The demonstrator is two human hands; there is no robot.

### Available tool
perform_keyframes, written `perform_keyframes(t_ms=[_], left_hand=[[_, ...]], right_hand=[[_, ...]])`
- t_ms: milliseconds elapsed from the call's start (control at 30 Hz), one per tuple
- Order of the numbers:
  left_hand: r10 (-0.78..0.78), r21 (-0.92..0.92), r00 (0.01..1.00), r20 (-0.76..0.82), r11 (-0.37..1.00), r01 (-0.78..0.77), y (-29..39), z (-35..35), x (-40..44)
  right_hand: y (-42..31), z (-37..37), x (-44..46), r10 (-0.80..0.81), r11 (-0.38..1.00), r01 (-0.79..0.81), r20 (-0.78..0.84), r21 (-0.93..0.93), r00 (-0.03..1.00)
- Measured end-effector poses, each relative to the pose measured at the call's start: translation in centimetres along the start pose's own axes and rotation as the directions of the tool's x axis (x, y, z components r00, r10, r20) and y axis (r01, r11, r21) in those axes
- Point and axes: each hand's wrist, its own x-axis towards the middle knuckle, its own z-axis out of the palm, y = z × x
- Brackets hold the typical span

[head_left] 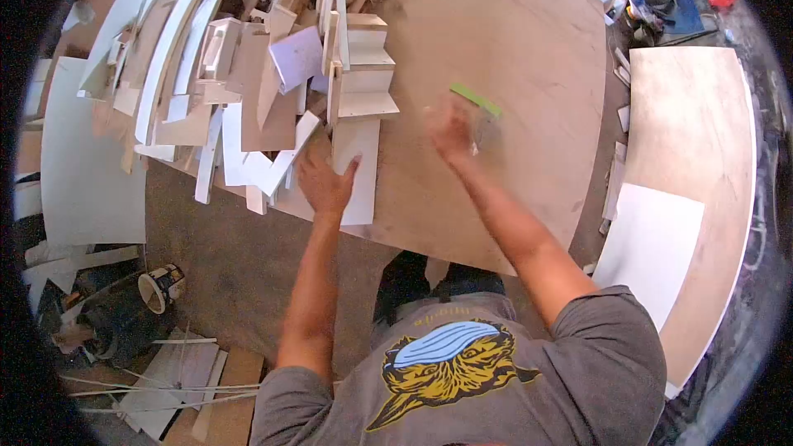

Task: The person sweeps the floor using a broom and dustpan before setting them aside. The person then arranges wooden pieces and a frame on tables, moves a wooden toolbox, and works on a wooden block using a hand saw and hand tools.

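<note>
Left hand (325, 186), mid-frame: fingers spread, no grip visible, by white panel (357, 194). Right hand (450, 132), centre, blurred beside green strip (475, 100); grip unclear. Stepped piece (368, 78) looks assembled; loose offcuts (263, 103) remain upper left.

Left hand (325, 186): thumb spread, partly over white board (356, 144); offcuts (266, 103) just beside. Right hand (450, 128): blurred, at green strip (476, 100), grip unclear; brown board (504, 215) below. Far right: white sheet (648, 248) lying on pale panel (690, 120). Lower left: tub (162, 287), tilted, near white scraps (83, 268).
</note>
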Motion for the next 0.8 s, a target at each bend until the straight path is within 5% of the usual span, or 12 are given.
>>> perform_keyframes(t_ms=[67,167,267,400,500,600,800], left_hand=[[-0.1,0.042,0.977,0.19,0.995,0.094,2.4,0.3,-0.7],[-0.183,0.045,0.929,0.323,0.983,0.178,3.9,-0.1,-0.3],[-0.18,0.01,0.927,0.33,0.982,0.187,4.3,-0.3,-0.5],[-0.107,0.054,0.968,0.225,0.994,0.097,0.8,3.2,-0.6],[-0.135,0.047,0.958,0.253,0.991,0.127,0.8,0.9,1.0],[-0.085,0.009,0.981,0.176,0.996,0.085,-0.7,1.3,1.3],[0.036,0.083,0.992,-0.124,0.996,-0.026,1.3,2.0,-0.7]], right_hand=[[9.2,2.7,0.8,0.125,0.922,-0.161,-0.124,-0.352,0.984],[11.5,1.4,0.9,0.428,0.839,-0.381,0.037,-0.387,0.903],[12.6,6.6,-0.9,0.272,0.865,-0.242,0.007,-0.44,0.962],[4.2,9.4,-3.0,0.319,0.876,-0.232,0.148,-0.422,0.936],[0.2,10.9,-3.4,0.185,0.922,-0.043,0.342,-0.385,0.921],[-2.4,10.9,-3.8,0.114,0.988,-0.056,0.43,-0.146,0.896],[-3.6,5.9,-5.4,0.104,0.992,-0.075,0.308,-0.105,0.946]])
